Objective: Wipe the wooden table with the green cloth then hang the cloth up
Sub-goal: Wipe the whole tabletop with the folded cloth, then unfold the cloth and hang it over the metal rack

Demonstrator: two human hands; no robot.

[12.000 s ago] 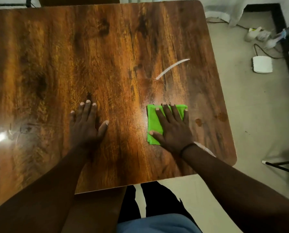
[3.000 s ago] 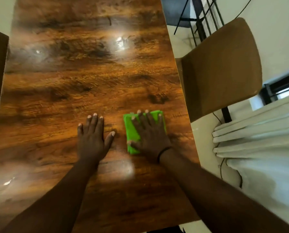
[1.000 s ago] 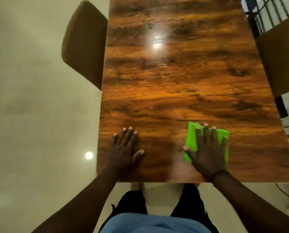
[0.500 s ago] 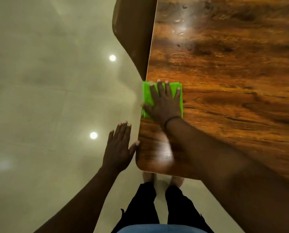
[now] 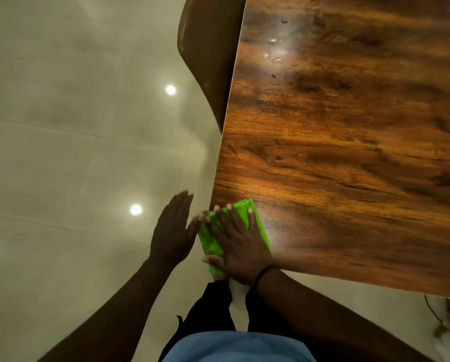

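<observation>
The green cloth (image 5: 210, 241) lies folded on the near left corner of the wooden table (image 5: 349, 152), part of it over the table's edge. My right hand (image 5: 238, 244) presses flat on top of it, fingers spread. My left hand (image 5: 172, 231) hovers off the table just left of that corner, palm flat and fingers together, its thumb side close to the cloth and holding nothing.
A brown chair back (image 5: 208, 56) stands against the table's left side. Glossy pale floor tiles (image 5: 74, 152) with light reflections fill the left. My legs and feet are below the table's corner. A cable (image 5: 438, 320) lies on the floor at the lower right.
My right hand has slid the cloth back along the left edge to the near corner. My left hand has stayed off the table beside that corner.
</observation>
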